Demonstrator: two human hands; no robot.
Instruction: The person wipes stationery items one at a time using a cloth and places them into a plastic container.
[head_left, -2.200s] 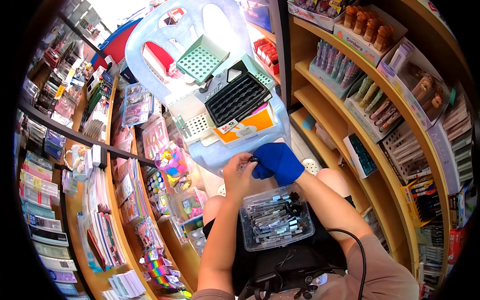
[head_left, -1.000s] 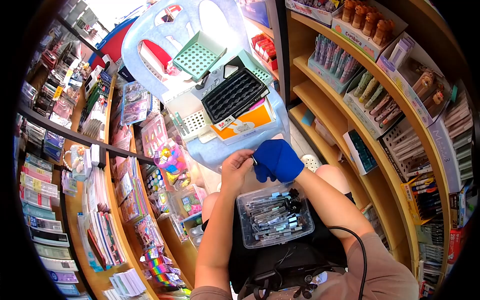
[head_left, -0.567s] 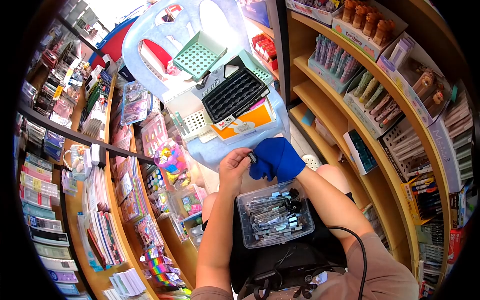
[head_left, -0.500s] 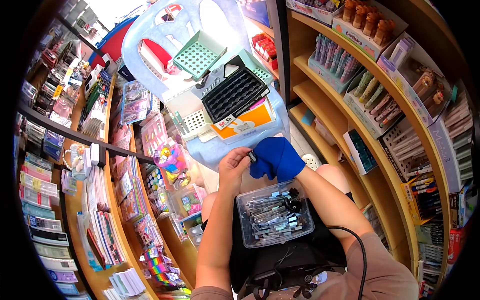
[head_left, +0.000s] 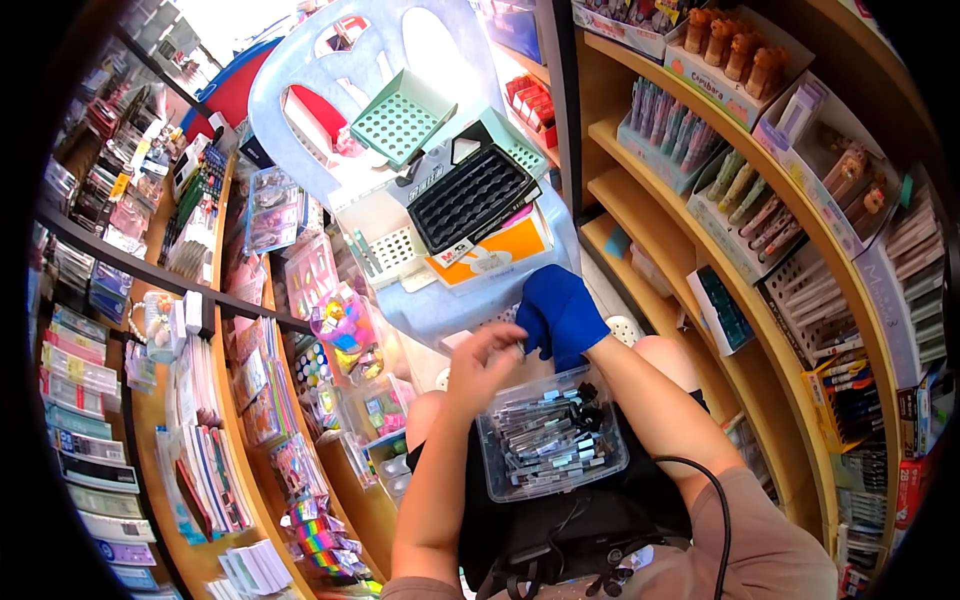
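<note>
A blue cloth (head_left: 565,318) covers my right hand, and its fingers are hidden inside the folds. The cloth looks bunched around something that I cannot make out. Close by on the left, my left hand (head_left: 484,366) is slightly blurred, its fingers loosely stretched toward the cloth. No object shows clearly between those fingers. Just below both hands, a clear plastic box (head_left: 487,462) rests on my lap. Many pens (head_left: 545,435) with clear barrels, several with dark caps, lie inside it.
Ahead stands a pale blue plastic chair (head_left: 440,318) bearing a black ridged tray (head_left: 474,198), an orange and white box (head_left: 495,250) and a green perforated basket (head_left: 405,118). Stocked shelves (head_left: 640,232) curve along the right, with stationery racks (head_left: 235,430) on the left. A black cable (head_left: 712,478) crosses my right arm.
My left hand has let go of the small dark item it pinched at the cloth's edge and shifted slightly lower. The blue cloth is folded differently, and the dark item is no longer clearly visible.
</note>
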